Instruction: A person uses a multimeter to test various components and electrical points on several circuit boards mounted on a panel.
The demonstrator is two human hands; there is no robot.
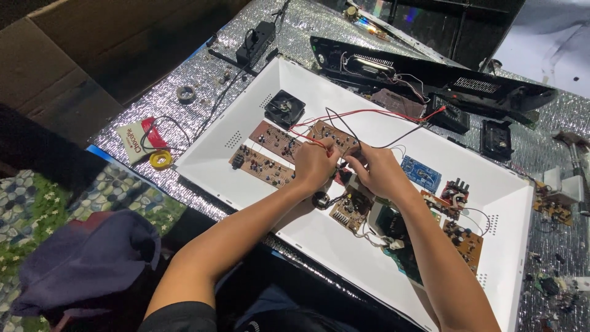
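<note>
The fingertips of the left hand (314, 163) and the right hand (373, 167) are meeting over the middle of a white tray-shaped panel (319, 243), and both sets of fingers are curling inward, pinching thin red and black wires (369, 114) at the near edge of a brown circuit board (335, 136); exactly which lead each finger is gripping cannot be told at this size. The board is flat, rectangular and studded with small components. The wires are looping away from the fingers toward the far edge of the panel. Beside the left hand, two more brown boards (264, 158) are lying flat toward the panel's left corner, and a square black fan (284, 108) is sitting near its far-left edge. Under the right wrist, a further brown board (349, 212) is lying flat, and a small blue board (421, 173) is lying beyond it; additional populated boards (462, 237) are lying toward the right edge. The panel is smooth, with raised rims and small perforated vent patches. It is resting on a crinkled silver foil sheet (203, 83) that is covering the bench. A long black housing (430, 77) is lying just beyond the panel's far edge, and a yellow ring-shaped roll (161, 160) is lying on the foil off the left corner.
</note>
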